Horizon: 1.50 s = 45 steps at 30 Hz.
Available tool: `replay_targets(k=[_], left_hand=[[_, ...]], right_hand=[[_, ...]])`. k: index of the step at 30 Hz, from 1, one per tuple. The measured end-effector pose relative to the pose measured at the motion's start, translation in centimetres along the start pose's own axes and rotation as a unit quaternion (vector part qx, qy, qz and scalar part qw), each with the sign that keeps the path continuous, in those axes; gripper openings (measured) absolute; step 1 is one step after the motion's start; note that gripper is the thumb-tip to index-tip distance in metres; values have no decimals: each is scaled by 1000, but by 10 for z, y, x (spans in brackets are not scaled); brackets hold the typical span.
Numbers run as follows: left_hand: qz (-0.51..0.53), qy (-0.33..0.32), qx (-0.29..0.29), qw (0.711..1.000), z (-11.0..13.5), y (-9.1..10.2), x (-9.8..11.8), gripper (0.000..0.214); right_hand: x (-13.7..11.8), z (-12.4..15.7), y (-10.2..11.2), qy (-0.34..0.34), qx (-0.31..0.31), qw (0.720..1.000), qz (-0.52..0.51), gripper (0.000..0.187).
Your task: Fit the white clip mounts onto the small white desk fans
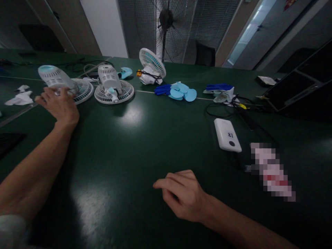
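Note:
My left hand [59,106] is at the near side of a small white fan [57,76], its fingers curled against the housing; the fingertips are partly hidden. This fan lies grille down, its base raised and showing a light-blue oval. Just right of it, a second white fan [109,77] rests on its grille in the same way. My right hand [183,195] hovers over or rests on the dark green table [135,145], near its front. Its fingers are folded together loosely, and nothing shows in them.
Farther back stand a third fan [151,67] with its grille tilted up, a light-blue fan blade [183,92] and blue gloves [163,89]. At right lie another glove pair [220,91], black cables [215,112], a white power bank [227,135] and a blurred-out pink item [272,169].

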<state>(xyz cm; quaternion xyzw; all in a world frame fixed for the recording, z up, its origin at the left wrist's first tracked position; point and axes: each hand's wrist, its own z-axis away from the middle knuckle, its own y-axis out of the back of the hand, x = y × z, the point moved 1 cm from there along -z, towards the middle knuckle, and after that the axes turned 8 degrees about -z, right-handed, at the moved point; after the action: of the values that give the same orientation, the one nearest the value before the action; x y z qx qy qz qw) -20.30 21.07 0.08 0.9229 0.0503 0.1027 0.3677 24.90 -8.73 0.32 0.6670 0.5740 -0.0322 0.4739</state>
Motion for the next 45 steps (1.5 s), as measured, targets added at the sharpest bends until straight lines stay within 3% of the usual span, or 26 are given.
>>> replay_targets(k=[4, 9, 13, 27, 35, 37, 39, 41, 42, 43, 45], left_hand=[[-27, 5, 9, 1000, -1, 2, 4, 42], [-45, -62, -12, 997, -1, 4, 9, 39], [-60, -68, -11, 996, -2, 3, 10, 40], [-20, -137, -42, 990, -13, -6, 8, 41], [21, -39, -7, 999, -14, -18, 4, 56], [27, -18, 8, 999, -21, -12, 6, 55], [20, 0, 14, 1000, -29, 5, 16, 45], [-17, 18, -26, 999, -24, 34, 43, 38], [-51, 37, -76, 995, -12, 49, 64, 33], [-84, 45, -184, 978, 10, 64, 91, 51], [-112, 155, -371, 909, 79, 86, 151, 78]], right_hand=[[1, 1, -1, 4, 3, 1000, 0, 21], [1, 2, -1, -2, -8, 1000, 1, 21], [0, 0, 0, -5, -8, 1000, 9, 21], [-2, -2, 3, 1, -18, 1000, 10, 23], [-1, -1, 0, -4, -17, 1000, 22, 23], [-1, -1, 0, -6, -21, 1000, 22, 23], [-1, -2, 1, -11, -28, 999, 20, 24], [-1, -2, 2, -18, -35, 999, 20, 24], [-2, -2, 2, -20, -35, 999, 19, 24], [-2, -2, 2, -20, -34, 999, 17, 24], [-2, -1, 2, -21, -34, 999, 17, 24]])
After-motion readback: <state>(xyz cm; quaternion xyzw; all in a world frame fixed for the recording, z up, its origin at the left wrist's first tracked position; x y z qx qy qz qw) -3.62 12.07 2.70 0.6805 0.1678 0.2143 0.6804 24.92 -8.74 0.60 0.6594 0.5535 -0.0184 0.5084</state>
